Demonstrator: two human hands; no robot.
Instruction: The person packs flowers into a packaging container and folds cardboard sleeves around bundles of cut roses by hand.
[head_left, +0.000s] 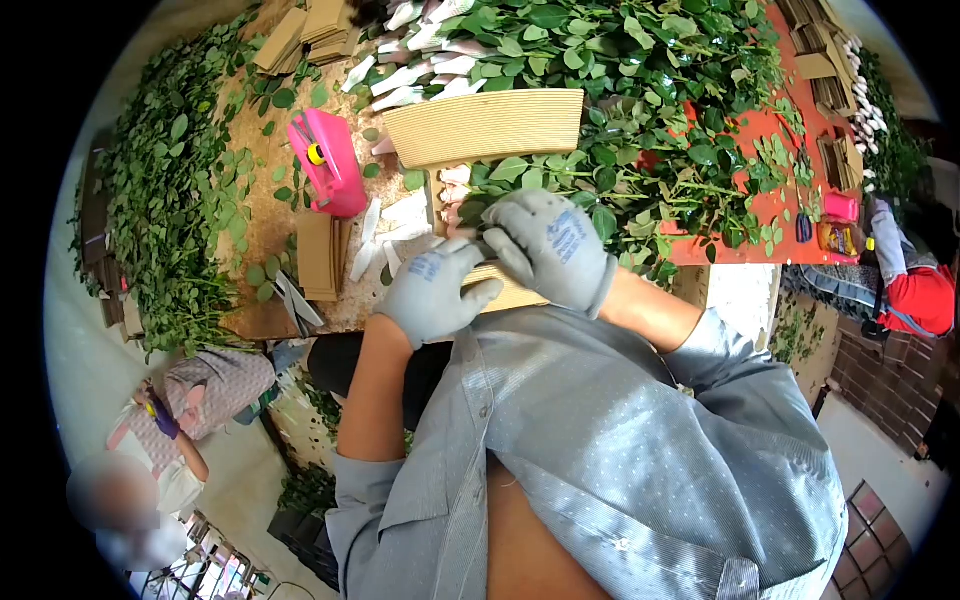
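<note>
Both my hands wear grey gloves and meet at the table's near edge. My left hand (430,288) has its fingers curled over a tan corrugated cardboard sheet (515,291), thumb pointing right. My right hand (552,250) bends over the same sheet from the right, fingertips close to the left hand; both hands hide part of it. Just beyond them lie pale pink rose heads (455,192) with leafy stems running right. Another corrugated cardboard piece (485,128) lies farther back across the roses.
A pink tape dispenser (330,165), scissors (297,304), cardboard pieces (320,255) and white paper strips (400,225) lie left. Leafy rose stems (640,60) cover the back and right. More foliage (160,190) piles far left. Other people (915,300) are at both sides.
</note>
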